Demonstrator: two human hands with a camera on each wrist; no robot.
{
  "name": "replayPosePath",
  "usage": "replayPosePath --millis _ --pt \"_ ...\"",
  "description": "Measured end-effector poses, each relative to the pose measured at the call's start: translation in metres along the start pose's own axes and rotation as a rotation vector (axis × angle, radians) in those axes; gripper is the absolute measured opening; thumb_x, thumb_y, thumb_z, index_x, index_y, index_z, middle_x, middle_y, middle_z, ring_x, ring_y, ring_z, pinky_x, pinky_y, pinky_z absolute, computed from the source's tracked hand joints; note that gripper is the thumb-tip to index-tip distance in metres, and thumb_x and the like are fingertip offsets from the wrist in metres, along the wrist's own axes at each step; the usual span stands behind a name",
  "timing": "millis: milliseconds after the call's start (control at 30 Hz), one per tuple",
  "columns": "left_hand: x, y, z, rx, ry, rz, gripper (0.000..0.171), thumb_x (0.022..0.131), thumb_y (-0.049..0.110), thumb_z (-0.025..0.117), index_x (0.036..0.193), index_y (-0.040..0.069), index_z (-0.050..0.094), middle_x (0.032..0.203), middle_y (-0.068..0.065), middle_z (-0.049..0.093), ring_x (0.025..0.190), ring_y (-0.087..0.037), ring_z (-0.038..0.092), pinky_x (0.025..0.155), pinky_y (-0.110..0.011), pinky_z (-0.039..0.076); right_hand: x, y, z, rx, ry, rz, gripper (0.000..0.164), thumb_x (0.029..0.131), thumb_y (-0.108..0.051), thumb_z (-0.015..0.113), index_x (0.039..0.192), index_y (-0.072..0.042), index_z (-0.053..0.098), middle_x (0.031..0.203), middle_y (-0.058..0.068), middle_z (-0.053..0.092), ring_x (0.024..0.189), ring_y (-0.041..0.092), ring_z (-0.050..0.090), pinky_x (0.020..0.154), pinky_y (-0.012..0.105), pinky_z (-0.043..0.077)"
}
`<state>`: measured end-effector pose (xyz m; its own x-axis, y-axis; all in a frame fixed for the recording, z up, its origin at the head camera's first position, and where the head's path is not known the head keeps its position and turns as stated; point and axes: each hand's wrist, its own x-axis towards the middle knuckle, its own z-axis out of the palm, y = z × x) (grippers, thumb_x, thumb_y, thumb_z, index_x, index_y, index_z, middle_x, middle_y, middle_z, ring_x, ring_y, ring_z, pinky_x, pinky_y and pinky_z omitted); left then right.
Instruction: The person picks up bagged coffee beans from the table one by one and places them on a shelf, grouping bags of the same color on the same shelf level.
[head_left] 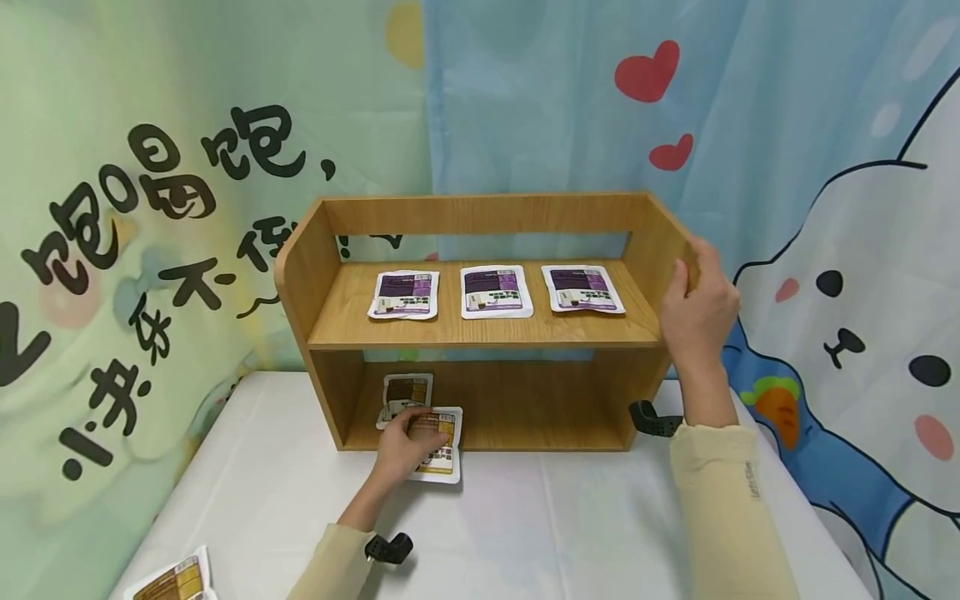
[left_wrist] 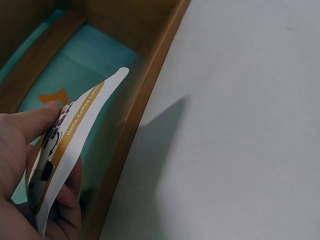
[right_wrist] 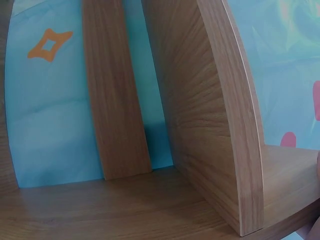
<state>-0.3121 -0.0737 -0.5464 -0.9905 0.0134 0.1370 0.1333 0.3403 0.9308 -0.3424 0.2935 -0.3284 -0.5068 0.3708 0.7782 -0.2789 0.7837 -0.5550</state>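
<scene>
Head view: smooth wood-grain shelf [head_left: 480, 329], flat glossy pouch [head_left: 441, 454] under left hand [head_left: 405, 446].

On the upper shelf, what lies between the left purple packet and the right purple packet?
A third purple packet lies between the left purple packet and the right purple packet, apart from both; the head view shows it.

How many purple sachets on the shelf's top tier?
3, flat in a row on the upper board of the wooden shelf: left purple sachet, middle purple sachet, right purple sachet. None looks hidden; the brown ones below are a different kind.
</scene>
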Motion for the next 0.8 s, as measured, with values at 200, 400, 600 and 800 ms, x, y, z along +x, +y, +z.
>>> replayPosePath --millis 200,400,600,800 --pt "0.019 0.009 0.02 -0.029 -0.024 0.019 0.053 0.075 0.022 0.085 0.121 0.007 0.064 0.132 -0.018 0.055 0.124 -0.038 0.047 0.098 -0.051 0.039 0.001 -0.001 0.001 -0.005 -0.011 -0.001 0.034 0.102 -0.026 0.05 0.134 -0.015 0.055 0.124 0.013 0.064 0.105 0.034 0.064 0.083 0.049 0.052" --pt "0.028 0.012 0.04 -0.044 -0.053 -0.002 0.052 0.077 0.023 0.083 0.123 0.008 0.062 0.135 -0.018 0.052 0.127 -0.038 0.044 0.1 -0.051 0.037 0.0 -0.001 0.001 -0.001 -0.001 -0.012 0.033 0.102 -0.024 0.051 0.133 -0.014 0.056 0.123 0.013 0.065 0.105 0.033 0.064 0.083 0.048 0.052" --pt "0.036 0.01 0.054 0.0 -0.048 -0.028 0.051 0.078 0.022 0.083 0.122 0.007 0.062 0.136 -0.019 0.051 0.128 -0.039 0.044 0.101 -0.051 0.036 -0.002 -0.002 -0.001 -0.002 -0.009 0.013 0.033 0.102 -0.023 0.051 0.134 -0.016 0.055 0.125 0.01 0.064 0.107 0.031 0.063 0.084 0.047 0.051" --pt "0.045 0.013 0.065 0.039 -0.031 -0.007 0.051 0.078 0.024 0.082 0.122 0.008 0.063 0.134 -0.019 0.054 0.124 -0.04 0.046 0.1 -0.053 0.037 -0.002 -0.001 -0.003 0.004 -0.014 0.003 0.033 0.102 -0.022 0.051 0.134 -0.015 0.055 0.123 0.013 0.064 0.105 0.034 0.064 0.083 0.049 0.052"
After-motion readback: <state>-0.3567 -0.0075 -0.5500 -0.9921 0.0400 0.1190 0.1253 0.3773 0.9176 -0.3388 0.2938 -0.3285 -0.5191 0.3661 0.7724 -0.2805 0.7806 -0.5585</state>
